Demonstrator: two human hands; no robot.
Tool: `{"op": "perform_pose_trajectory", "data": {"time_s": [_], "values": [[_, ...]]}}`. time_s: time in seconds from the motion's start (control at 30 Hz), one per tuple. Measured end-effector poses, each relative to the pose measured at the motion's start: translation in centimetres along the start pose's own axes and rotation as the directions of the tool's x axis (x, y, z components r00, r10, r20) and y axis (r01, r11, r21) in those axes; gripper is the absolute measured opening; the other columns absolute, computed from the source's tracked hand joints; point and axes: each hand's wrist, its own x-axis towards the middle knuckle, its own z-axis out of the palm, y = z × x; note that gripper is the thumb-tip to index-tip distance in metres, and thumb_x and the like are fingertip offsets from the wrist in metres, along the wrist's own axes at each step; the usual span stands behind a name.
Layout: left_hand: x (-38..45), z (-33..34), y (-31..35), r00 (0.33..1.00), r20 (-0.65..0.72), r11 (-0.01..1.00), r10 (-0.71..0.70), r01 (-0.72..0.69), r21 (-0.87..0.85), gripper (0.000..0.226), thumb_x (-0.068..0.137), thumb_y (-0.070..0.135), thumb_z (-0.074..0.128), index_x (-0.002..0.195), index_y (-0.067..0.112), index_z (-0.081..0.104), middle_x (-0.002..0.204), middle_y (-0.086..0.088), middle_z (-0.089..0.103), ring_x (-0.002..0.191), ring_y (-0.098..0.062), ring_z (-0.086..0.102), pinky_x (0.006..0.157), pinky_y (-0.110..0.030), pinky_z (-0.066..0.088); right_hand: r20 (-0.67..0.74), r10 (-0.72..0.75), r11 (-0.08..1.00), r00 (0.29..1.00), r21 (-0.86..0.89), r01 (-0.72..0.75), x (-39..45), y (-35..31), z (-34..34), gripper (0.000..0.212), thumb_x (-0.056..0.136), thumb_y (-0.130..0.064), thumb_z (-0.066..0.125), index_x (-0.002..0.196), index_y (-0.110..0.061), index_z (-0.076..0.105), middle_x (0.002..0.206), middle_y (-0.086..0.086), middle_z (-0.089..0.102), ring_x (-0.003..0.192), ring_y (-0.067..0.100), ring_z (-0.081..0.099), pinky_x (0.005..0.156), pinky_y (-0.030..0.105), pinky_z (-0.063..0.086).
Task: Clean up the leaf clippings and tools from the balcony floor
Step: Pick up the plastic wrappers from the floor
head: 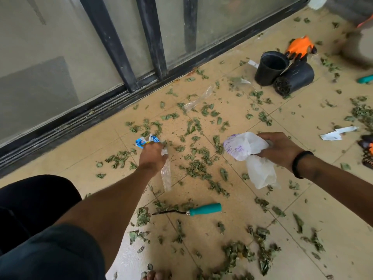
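Observation:
Green leaf clippings (pixel 196 168) lie scattered over the tan balcony floor (pixel 252 211). My left hand (pixel 153 156) grips a clear plastic wrapper with a blue printed end (pixel 146 141); its clear tail hangs below my wrist. My right hand (pixel 282 148) holds a crumpled white plastic bag (pixel 252 156) with purple print. A small hand tool with a teal handle (pixel 203 209) lies on the floor between my arms, closer to me. Two black plastic pots (pixel 282 75), one upright and one on its side, sit at the far right beside an orange glove (pixel 300 47).
A dark-framed sliding glass door (pixel 121 57) runs along the left and far side. A clear plastic scrap (pixel 198 99) and white paper scrap (pixel 337 134) lie among the leaves. Another teal handle (pixel 365 79) and black-orange tools (pixel 366 150) sit at the right edge. My knee (pixel 36 199) fills the lower left.

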Motion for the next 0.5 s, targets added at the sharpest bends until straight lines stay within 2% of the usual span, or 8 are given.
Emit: {"op": "perform_pose_trajectory", "data": {"time_s": [0.07, 0.1, 0.2, 0.3, 0.37, 0.43, 0.47, 0.5], "values": [[0.0, 0.3, 0.0, 0.999, 0.009, 0.999, -0.034, 0.034, -0.038, 0.042, 0.083, 0.036, 0.082, 0.11, 0.007, 0.072, 0.105, -0.015, 0.068, 0.099, -0.032, 0.064, 0.083, -0.043, 0.058, 0.002, -0.007, 1.0, 1.0, -0.007, 0.007, -0.3, 0.0, 0.0, 0.03, 0.091, 0.003, 0.067, 0.118, -0.01, 0.07, 0.105, 0.01, 0.069, 0.097, 0.029, 0.065, 0.075, 0.032, 0.049], [0.0, 0.6, -0.1, 0.999, 0.016, 0.999, -0.035, 0.035, -0.035, 0.038, 0.08, 0.034, 0.084, 0.106, 0.008, 0.073, 0.104, -0.014, 0.068, 0.098, -0.032, 0.065, 0.081, -0.042, 0.059, 0.007, -0.007, 1.0, 1.0, -0.014, 0.007, -0.4, 0.1, 0.0, 0.029, 0.091, 0.003, 0.067, 0.117, -0.011, 0.07, 0.104, 0.009, 0.069, 0.096, 0.028, 0.064, 0.075, 0.032, 0.049], [0.6, 0.7, -0.2, 0.999, 0.005, 0.998, -0.041, 0.041, -0.053, 0.014, 0.082, 0.005, 0.072, 0.094, 0.012, 0.071, 0.1, -0.015, 0.068, 0.093, -0.034, 0.067, 0.073, -0.036, 0.057, 0.007, -0.004, 1.0, 1.0, -0.015, 0.004, -0.6, 0.5, -0.4, 0.028, 0.091, 0.003, 0.066, 0.114, -0.012, 0.071, 0.104, 0.009, 0.069, 0.097, 0.03, 0.065, 0.078, 0.036, 0.049], [1.7, -0.2, 0.2, 0.993, -0.032, 0.989, -0.111, 0.107, -0.105, 0.028, 0.085, -0.012, 0.054, 0.088, 0.011, 0.068, 0.093, -0.011, 0.069, 0.081, -0.029, 0.066, 0.066, -0.031, 0.049, -0.018, 0.007, 0.999, 1.0, 0.034, -0.006, -0.4, 1.0, -0.8, 0.032, 0.091, -0.001, 0.07, 0.12, -0.011, 0.07, 0.109, 0.011, 0.07, 0.1, 0.032, 0.066, 0.079, 0.038, 0.051], [1.6, -2.0, 1.4, 0.984, -0.061, 0.973, -0.168, 0.156, -0.173, 0.028, 0.086, -0.012, 0.053, 0.087, 0.009, 0.071, 0.091, -0.009, 0.068, 0.081, -0.025, 0.063, 0.073, -0.027, 0.049, -0.051, 0.036, 0.99, 0.998, 0.141, -0.028, -0.6, 0.8, -0.7, 0.039, 0.089, -0.002, 0.073, 0.126, -0.013, 0.067, 0.114, 0.012, 0.07, 0.101, 0.033, 0.067, 0.082, 0.041, 0.054], [1.0, -4.6, 3.2, 0.968, -0.054, 0.928, -0.244, 0.217, -0.304, 0.02, 0.085, -0.006, 0.063, 0.084, 0.011, 0.072, 0.093, -0.008, 0.072, 0.086, -0.024, 0.065, 0.078, -0.021, 0.048, -0.053, 0.09, 0.947, 0.995, 0.315, -0.069, -1.4, -0.4, -0.4, 0.043, 0.089, 0.002, 0.071, 0.129, -0.012, 0.065, 0.118, 0.016, 0.069, 0.102, 0.037, 0.067, 0.081, 0.044, 0.057], [0.2, -6.0, 4.5, 0.953, -0.017, 0.88, -0.301, 0.271, -0.391, 0.017, 0.083, -0.003, 0.071, 0.082, 0.014, 0.071, 0.094, -0.007, 0.073, 0.088, -0.022, 0.066, 0.077, -0.019, 0.048, -0.04, 0.134, 0.902, 0.99, 0.418, -0.106, -2.1, -1.3, -0.2, 0.044, 0.09, 0.005, 0.068, 0.131, -0.009, 0.062, 0.118, 0.017, 0.069, 0.101, 0.037, 0.067, 0.078, 0.042, 0.058], [-0.9, -7.6, 6.0, 0.929, 0.048, 0.789, -0.366, 0.338, -0.513, 0.018, 0.079, -0.002, 0.079, 0.08, 0.014, 0.07, 0.097, -0.008, 0.074, 0.088, -0.021, 0.066, 0.074, -0.018, 0.05, -0.009, 0.173, 0.834, 0.985, 0.532, -0.142, -3.1, -2.5, -0.1, 0.042, 0.091, 0.006, 0.064, 0.131, -0.007, 0.061, 0.116, 0.017, 0.07, 0.099, 0.036, 0.067, 0.073, 0.039, 0.059]]}}
